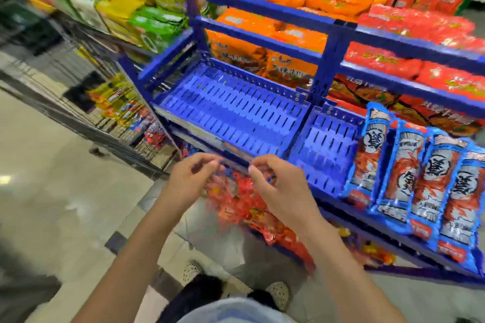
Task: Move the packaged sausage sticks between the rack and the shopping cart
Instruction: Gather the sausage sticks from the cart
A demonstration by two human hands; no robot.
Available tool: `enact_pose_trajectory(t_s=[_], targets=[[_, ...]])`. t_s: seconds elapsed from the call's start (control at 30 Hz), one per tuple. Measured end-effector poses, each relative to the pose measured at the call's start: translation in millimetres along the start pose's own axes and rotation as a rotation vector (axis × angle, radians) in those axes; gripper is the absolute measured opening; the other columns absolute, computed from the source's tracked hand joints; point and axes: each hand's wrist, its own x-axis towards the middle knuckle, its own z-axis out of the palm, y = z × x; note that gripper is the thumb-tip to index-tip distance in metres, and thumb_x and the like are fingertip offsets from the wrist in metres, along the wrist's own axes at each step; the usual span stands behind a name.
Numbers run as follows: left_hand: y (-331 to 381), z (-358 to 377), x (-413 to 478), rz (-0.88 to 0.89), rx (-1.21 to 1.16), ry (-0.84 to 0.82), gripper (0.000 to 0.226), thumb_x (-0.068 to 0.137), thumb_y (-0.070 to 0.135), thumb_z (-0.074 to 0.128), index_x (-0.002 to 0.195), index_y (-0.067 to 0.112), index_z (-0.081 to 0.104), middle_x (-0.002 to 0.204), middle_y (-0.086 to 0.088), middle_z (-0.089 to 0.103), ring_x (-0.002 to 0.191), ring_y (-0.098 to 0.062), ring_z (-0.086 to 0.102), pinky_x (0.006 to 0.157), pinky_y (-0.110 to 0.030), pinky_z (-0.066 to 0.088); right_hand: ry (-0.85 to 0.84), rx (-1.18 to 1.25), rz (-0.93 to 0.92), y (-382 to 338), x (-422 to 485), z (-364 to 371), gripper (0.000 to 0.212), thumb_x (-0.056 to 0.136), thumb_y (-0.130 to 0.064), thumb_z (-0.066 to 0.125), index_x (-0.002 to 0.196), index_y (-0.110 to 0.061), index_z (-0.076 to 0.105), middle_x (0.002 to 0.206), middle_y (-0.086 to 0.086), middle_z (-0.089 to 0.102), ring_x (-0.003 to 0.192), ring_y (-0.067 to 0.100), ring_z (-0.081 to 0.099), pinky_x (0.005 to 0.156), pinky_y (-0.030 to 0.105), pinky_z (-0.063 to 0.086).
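Hands hover side by side just below the front edge of the blue slotted tray (231, 110) on the rack (262, 8) — the left hand (191, 178) near the tray's left corner, the right hand (278, 186) under its middle. Each grip is loosely curled, thumb and fingertips slightly apart, pinching nothing. The packaged sausage sticks (430, 183) stand in a row to the right of the tray, blue-edged packs leaning back. The wire shopping cart (86, 113) sits left of the tray — blurred, with yellow and red packs (118, 105) inside. Orange packs (262, 52) fill the shelf behind the tray; red packs (236, 204) lie below it.
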Motion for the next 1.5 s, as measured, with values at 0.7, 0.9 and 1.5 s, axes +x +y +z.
enact_pose_trajectory(t_s=[0.7,0.9,1.5], targets=[[-274,-347,-117,-0.730,-0.169,0.515,0.017,0.098,0.013,0.051,0.097,0.002,0.064,0.090,-0.015,0.069,0.069,-0.023,0.060,0.057,-0.026,0.044,-0.904,-0.419,0.236,-91,13,384,0.017,0.090,-0.036,0.060,0.079,-0.024,0.055,0.094,0.005,0.065,0.099,0.025,0.061,0.078,0.032,0.044],[-308,-396,-88,-0.825,-0.277,0.492,0.017,0.097,0.015,0.053,0.100,0.003,0.064,0.097,-0.018,0.071,0.072,-0.027,0.065,0.061,-0.028,0.049,-0.801,-0.314,0.554,-40,24,436,0.027,0.080,-0.040,0.068,0.073,-0.014,0.066,0.078,0.006,0.071,0.078,0.025,0.067,0.076,0.041,0.055],[-319,-612,146,-0.795,-0.275,0.339,0.017,0.097,0.011,0.051,0.102,0.004,0.065,0.090,-0.013,0.071,0.068,-0.023,0.066,0.059,-0.029,0.051,-0.646,0.012,0.889,-112,249,644,0.020,0.093,-0.014,0.060,0.074,-0.008,0.058,0.066,0.012,0.056,0.048,0.018,0.048,0.041,0.020,0.034]])
